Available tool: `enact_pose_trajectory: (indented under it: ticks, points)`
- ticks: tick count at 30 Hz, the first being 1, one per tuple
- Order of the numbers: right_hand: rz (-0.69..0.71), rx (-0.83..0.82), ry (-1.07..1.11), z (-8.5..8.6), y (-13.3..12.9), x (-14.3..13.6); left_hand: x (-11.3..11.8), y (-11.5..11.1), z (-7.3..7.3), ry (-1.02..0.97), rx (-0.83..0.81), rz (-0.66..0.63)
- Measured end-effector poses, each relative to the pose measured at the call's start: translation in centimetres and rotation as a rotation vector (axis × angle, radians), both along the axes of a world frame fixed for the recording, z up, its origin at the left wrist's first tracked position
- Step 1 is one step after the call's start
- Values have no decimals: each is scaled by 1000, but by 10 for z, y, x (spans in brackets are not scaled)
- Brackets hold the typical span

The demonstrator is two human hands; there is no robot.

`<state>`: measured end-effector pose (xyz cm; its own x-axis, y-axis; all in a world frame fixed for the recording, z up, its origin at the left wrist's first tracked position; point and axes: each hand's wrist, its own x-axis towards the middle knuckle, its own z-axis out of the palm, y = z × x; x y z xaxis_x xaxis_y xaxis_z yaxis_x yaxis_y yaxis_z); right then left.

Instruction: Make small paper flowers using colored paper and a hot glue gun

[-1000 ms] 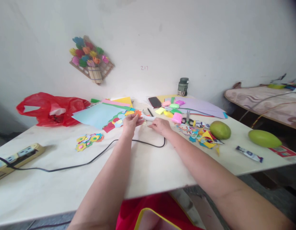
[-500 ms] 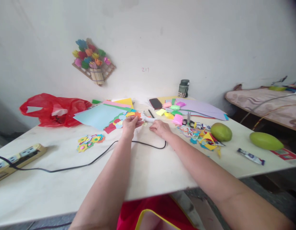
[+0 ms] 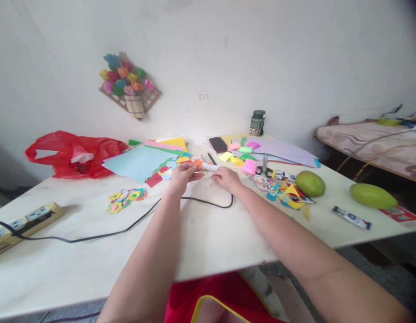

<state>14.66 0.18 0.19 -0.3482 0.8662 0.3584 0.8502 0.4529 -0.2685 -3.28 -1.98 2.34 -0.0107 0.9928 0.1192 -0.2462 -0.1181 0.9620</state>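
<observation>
My left hand (image 3: pixel 184 176) pinches an orange paper flower (image 3: pixel 197 163) between thumb and fingers, above the middle of the table. Just to its right, my right hand (image 3: pixel 225 178) has its fingers pressed together at the end of a white tool-like object (image 3: pixel 210 167), from which a black cord (image 3: pixel 208 202) seems to run. Whether the right fingers grip that object or something small beneath it is unclear. Colourful cut paper shapes (image 3: pixel 161 172) lie left of my left hand. Finished-looking small paper flowers (image 3: pixel 123 199) lie farther left.
A red plastic bag (image 3: pixel 93 154) and a power strip (image 3: pixel 29 224) are at left. Soft coloured packets (image 3: pixel 249 166), scissors (image 3: pixel 264 170), paper scraps (image 3: pixel 288 195), two green fruits (image 3: pixel 310 184) and a tube (image 3: pixel 352 218) lie at right. A phone (image 3: pixel 218 144) lies behind.
My left hand has shifted slightly left and down, and the orange flower shows a little farther right relative to it. My right hand has barely moved.
</observation>
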Motion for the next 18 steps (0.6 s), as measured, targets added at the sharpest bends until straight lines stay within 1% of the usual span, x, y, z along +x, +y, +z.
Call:
enact_pose_trajectory:
  ticks: [4,7,9,13,16,18]
  points:
    - [-37,128,97,1,4,-1,1,-2,1,-12,-5,15]
    - [-40,209,36,7,8,-3,1,-3,3,-18,-6,29]
    - [-56,193,-60,12,12,-8,1,-3,3,-20,-2,33]
    - [-59,61,-240,17,25,-23,-1,0,0,-33,0,48]
    - [-59,-11,-302,17,34,-34,-2,2,-1,-64,30,65]
    - [-59,-4,-310,16,37,-37,-3,2,-1,-85,64,88]
